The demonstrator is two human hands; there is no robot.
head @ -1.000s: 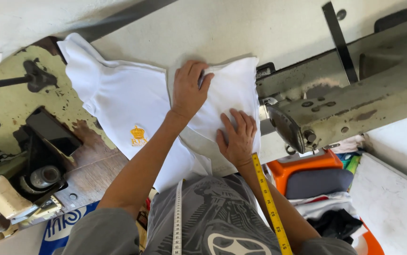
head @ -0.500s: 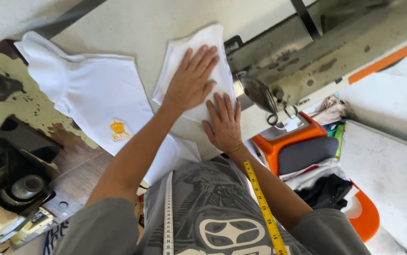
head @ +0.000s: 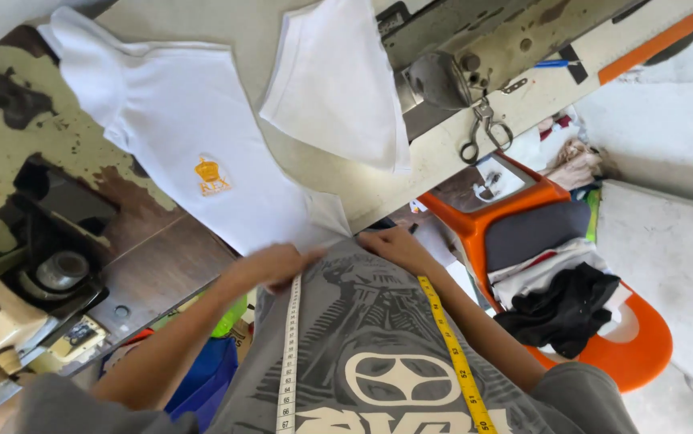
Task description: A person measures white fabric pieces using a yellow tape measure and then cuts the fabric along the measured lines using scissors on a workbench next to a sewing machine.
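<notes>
White shirt (head: 194,153), hands (head: 278,264) at hem

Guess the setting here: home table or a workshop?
Most likely a garment sewing workshop. An industrial sewing machine sits on a worn work table, a white shirt lies spread on it, scissors hang by the machine, and a measuring tape drapes over the person's chest.

worn table (head: 9,153) | white shirt (head: 178,153), folded white cloth (head: 338,80), sewing machine (head: 459,48), perhaps scissors (head: 481,133)
</notes>
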